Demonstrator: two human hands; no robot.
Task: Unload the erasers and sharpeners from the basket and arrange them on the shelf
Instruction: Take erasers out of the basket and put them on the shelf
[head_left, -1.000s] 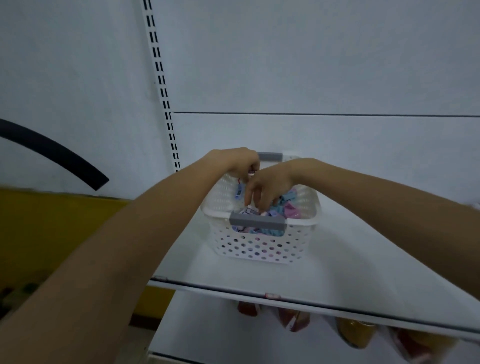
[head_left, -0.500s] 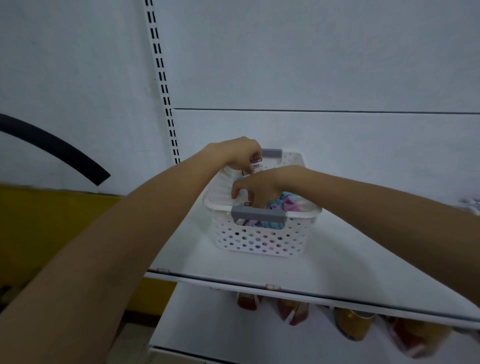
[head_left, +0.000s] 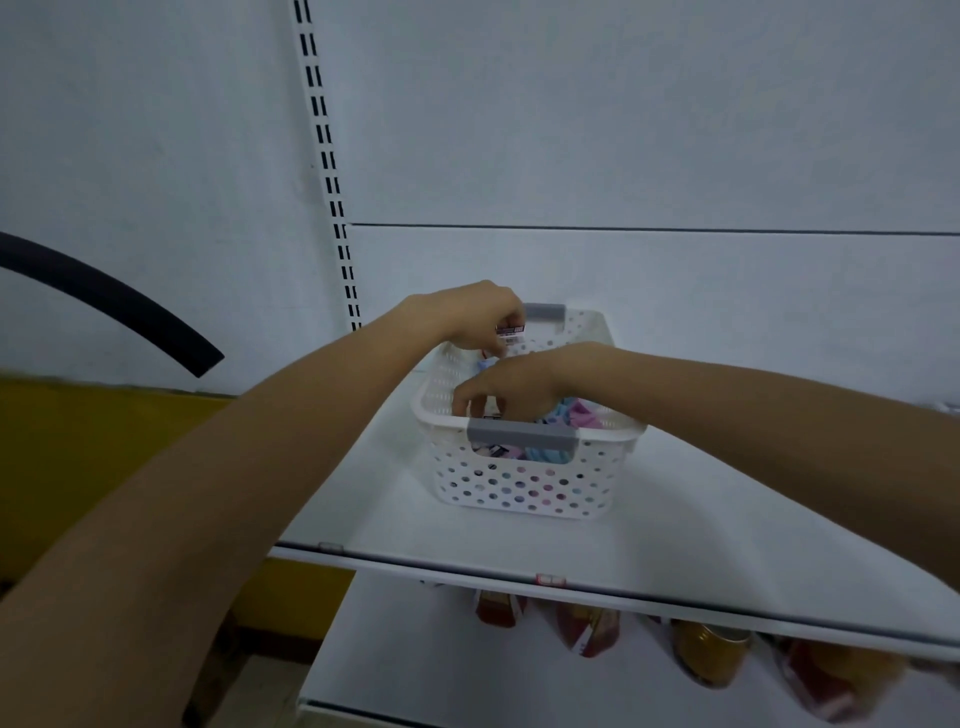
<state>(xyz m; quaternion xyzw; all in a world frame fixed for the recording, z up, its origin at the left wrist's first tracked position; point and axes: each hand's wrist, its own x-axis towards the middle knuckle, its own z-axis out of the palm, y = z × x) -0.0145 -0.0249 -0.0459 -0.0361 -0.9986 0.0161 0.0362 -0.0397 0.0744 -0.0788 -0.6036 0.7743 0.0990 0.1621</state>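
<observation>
Now, from the head-worn camera looking forward and down, a white perforated plastic basket with grey handle grips (head_left: 524, 467) sits on a white metal shop shelf (head_left: 701, 519), near the back panel and well back from the front edge. Both bare forearms reach into it. The left hand (head_left: 470, 317) is lifted above the basket's far rim, its fingers curled and pinched around a small packet with a pink-and-white barcode label (head_left: 510, 332); a second ago this hand sat lower, level with the rim, so it has raised its catch clear of the basket. The right hand (head_left: 506, 389) has dropped deeper inside, just behind the near grey handle, fingers bent downward and close together among the pile of small pastel blue, pink and purple erasers and sharpeners (head_left: 566, 418); whether it has pinched one yet cannot be told, because the handle and the hand itself hide the fingertips. The pile shows through the basket's holes, so much remains inside. No eraser or sharpener lies on the shelf surface. Judging from this, unloading has barely begun: one item is out and ready to be set down, and a second is being sought. Below, on a lower shelf, red pouches and a gold tin (head_left: 709, 652) are partly visible, blurred.
</observation>
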